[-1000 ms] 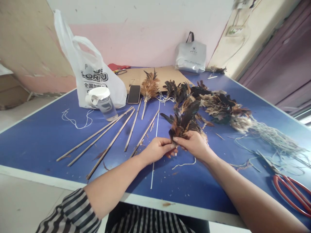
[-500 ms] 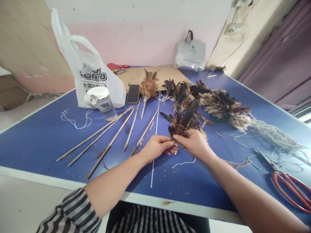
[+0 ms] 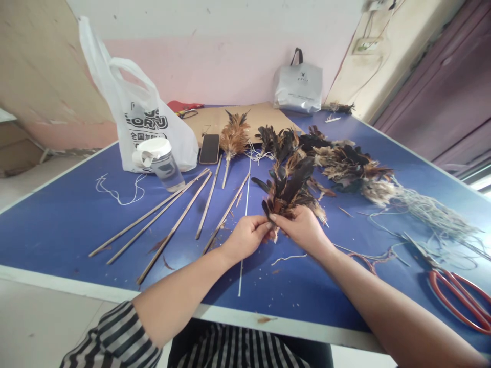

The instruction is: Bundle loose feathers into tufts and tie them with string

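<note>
Dark and brown feathers (image 3: 289,186) form a bunch that fans up and away from me over the blue table (image 3: 184,276). My left hand (image 3: 249,236) pinches the base of the bunch from the left. From the right, my right hand (image 3: 303,230) grips the same base, thumb on top, its fingertips close to the left thumb. A short pale end pokes out below the fingers. Just under my hands lies a loose white string (image 3: 289,258). Several thin sticks (image 3: 176,227) rest to the left of my left hand.
Red-handled scissors (image 3: 454,294) and tangled pale string (image 3: 433,212) lie at the right. Feather bundles (image 3: 345,163), a phone (image 3: 209,148) and a tied brown bundle (image 3: 235,135) are farther back. A cup (image 3: 164,166) stands before a white bag (image 3: 149,112).
Both hands have shifted slightly left with the feather bunch, which has turned a little. The pale end below the fingers shows differently.
</note>
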`<state>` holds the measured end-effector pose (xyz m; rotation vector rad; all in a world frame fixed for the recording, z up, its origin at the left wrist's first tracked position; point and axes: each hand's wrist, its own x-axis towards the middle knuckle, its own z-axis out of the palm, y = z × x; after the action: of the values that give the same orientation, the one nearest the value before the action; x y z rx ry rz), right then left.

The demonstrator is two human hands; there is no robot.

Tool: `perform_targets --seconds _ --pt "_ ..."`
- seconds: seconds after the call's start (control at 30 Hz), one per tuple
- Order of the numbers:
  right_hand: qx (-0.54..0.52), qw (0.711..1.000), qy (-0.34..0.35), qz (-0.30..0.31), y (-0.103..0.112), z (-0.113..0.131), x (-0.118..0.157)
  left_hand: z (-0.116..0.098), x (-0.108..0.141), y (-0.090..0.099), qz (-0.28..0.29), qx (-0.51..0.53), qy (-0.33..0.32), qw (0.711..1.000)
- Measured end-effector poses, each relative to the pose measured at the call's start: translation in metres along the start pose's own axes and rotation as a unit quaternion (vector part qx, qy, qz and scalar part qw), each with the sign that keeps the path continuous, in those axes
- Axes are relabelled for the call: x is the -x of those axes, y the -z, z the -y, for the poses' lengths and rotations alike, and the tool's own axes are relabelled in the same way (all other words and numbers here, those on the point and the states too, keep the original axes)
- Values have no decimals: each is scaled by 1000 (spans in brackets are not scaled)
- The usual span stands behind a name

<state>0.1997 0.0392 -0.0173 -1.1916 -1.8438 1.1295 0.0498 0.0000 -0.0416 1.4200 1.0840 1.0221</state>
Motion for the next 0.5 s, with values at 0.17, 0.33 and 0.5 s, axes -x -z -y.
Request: perform_targets --seconds 0.17,0.33,0.5 --pt "49 998 17 -24 -1 0 2 -2 5 -3 -38 -80 -63 994" --pt "23 1000 11 -13 0 1 1 5 -3 -1 -45 61 12 997" --pt "130 980 119 -87 5 -6 0 4 -10 8 -93 246 92 961"
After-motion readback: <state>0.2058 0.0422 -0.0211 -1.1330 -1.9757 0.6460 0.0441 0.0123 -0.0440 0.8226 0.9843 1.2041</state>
